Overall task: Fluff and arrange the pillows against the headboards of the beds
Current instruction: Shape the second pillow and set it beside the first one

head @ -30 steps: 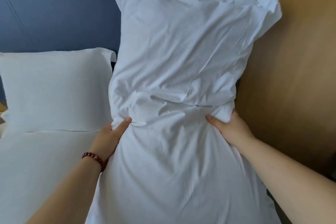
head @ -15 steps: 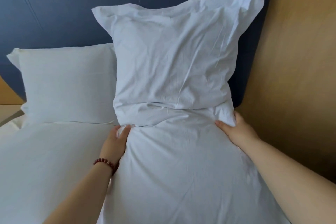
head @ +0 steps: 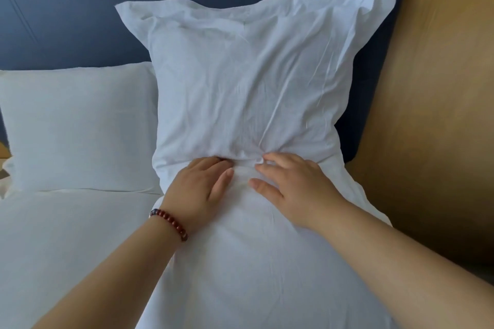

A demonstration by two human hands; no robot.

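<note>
Dark blue padded headboard (head: 80, 16) across the back, tan wooden wall panel (head: 433, 115) to the right, white bed sheet (head: 66, 248) spread below. Upright against the headboard, on the right side of the bed: a white wrinkled pillow (head: 248, 83), its flanged corners flaring at the top, the right corner reaching higher than the left. Folded at the waist, with the lower half lying forward on the bed toward the camera. Beside it on the left, touching its edge: a second white pillow (head: 77, 128), smoother, leaning low against the headboard.

Left hand (head: 203, 189) pressed palm-down on the crease of the folded pillow, fingers loosely spread and flat, fingertips tucked into the fold, gripping nothing. String of dark red beads (head: 171, 223) around the left wrist. Right hand (head: 291, 189) just beside it, also palm-down on the fabric, fingers relaxed and splayed, the index tip at the small bunch of cloth in the middle of the crease. Both hands near each other at the centre of the pillow, thumbs angled inward, a narrow strip of white cloth between them. Bare forearms entering from the bottom corners.
</note>
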